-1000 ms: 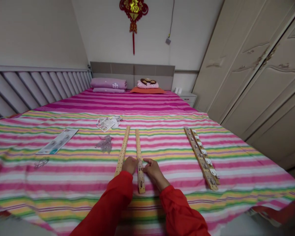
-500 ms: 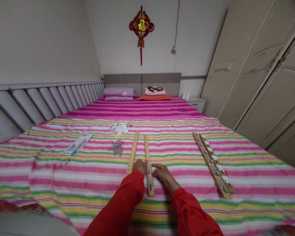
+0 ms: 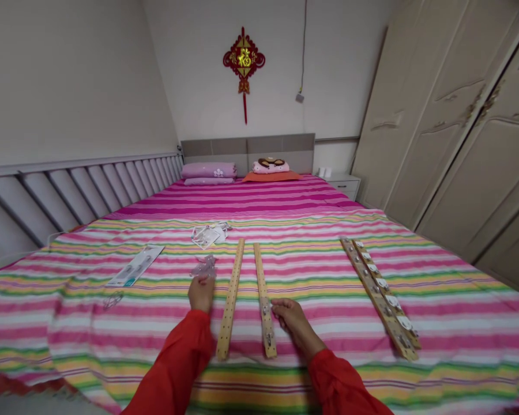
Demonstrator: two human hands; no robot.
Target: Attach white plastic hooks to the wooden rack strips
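Note:
My left hand (image 3: 202, 295) is at the near edge of a small pile of greyish clear plastic pieces (image 3: 205, 264), its fingers curled and the fingertips partly hidden. Just right of the narrow perforated wooden strip (image 3: 260, 270), my right hand (image 3: 293, 320) has thumb and forefinger close together at the strip's edge; what they hold, if anything, is too small to tell. Two shiny metal pieces on clear plastic (image 3: 266, 308) sit on the near half of that strip. A second perforated wooden strip (image 3: 230, 305) lies between my hands, bare along its length.
On the right lie two wooden strips (image 3: 374, 291), one bearing metal pieces, the other white discs. Farther left are a blister card (image 3: 136, 266) and a small wire-like bundle (image 3: 113, 299). White packaging scraps (image 3: 211, 234) lie beyond the pile. Everything rests on a striped bedsheet (image 3: 311, 259).
My left hand has left the narrow strip and moved left to the plastic pile. My right hand stays beside the strip. The view has tilted slightly upward.

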